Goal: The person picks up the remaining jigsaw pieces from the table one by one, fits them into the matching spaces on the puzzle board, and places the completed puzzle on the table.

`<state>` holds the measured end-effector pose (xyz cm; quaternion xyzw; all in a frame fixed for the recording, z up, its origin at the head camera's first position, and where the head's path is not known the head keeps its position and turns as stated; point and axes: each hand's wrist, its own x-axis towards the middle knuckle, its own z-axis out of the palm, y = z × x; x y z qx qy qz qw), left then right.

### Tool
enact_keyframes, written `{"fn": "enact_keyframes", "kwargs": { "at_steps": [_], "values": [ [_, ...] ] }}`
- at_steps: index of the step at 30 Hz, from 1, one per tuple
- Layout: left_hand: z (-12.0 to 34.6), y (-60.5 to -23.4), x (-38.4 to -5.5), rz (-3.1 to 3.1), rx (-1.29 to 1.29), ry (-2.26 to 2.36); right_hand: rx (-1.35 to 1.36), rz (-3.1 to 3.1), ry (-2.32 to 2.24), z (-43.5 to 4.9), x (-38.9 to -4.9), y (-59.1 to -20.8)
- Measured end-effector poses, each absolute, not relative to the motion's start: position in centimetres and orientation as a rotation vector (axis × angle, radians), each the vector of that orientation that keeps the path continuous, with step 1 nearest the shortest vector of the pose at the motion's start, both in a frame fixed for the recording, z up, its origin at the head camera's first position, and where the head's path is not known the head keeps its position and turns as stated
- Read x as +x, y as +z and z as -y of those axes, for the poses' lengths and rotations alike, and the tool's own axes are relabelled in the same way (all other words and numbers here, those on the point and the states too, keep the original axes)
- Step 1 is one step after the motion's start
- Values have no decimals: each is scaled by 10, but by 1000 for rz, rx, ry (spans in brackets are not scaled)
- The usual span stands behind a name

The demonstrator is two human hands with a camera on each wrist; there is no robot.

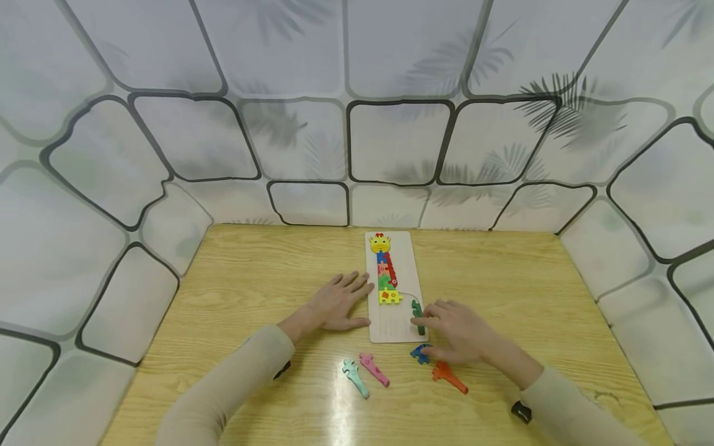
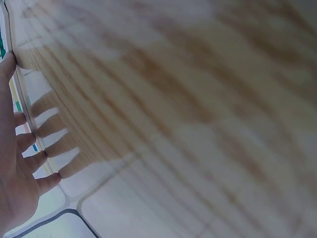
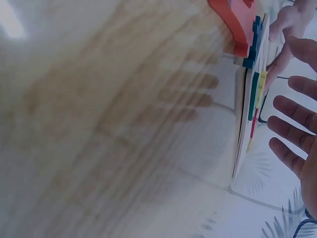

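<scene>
A pale wooden puzzle board (image 1: 385, 328) lies on the table, with a giraffe's yellow head (image 1: 380, 245) and several coloured neck pieces joined below it, down to a yellow piece (image 1: 390, 297). My left hand (image 1: 338, 303), fingers spread, rests at the board's left edge. A dark green puzzle piece (image 1: 416, 310) lies on the board's lower right side. Over its lower part reaches the index finger of my right hand (image 1: 463, 332), whose fingers are extended. Beneath the thumb is a blue puzzle piece (image 1: 420, 354). In the right wrist view, those fingers (image 3: 287, 131) look straight.
An orange puzzle piece (image 1: 450, 378) lies just below my right hand. Pink (image 1: 375, 370) and mint (image 1: 354, 378) pieces lie side by side on the wooden table (image 1: 268, 402), in front of the board. A patterned white wall (image 1: 307, 204) borders the table's back and sides.
</scene>
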<state>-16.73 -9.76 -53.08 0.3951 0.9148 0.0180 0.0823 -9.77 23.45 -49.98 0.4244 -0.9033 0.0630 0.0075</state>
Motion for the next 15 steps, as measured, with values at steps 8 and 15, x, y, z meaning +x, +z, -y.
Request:
{"fn": "enact_keyframes", "kwargs": {
  "at_steps": [8,15],
  "values": [
    [97,-531,-167,-2722,1168,61,1344,2851,195,-238,-84,-509],
    [98,-532,-168,-2730,1165,51,1347,2826,191,-240,-78,-515]
  ]
}}
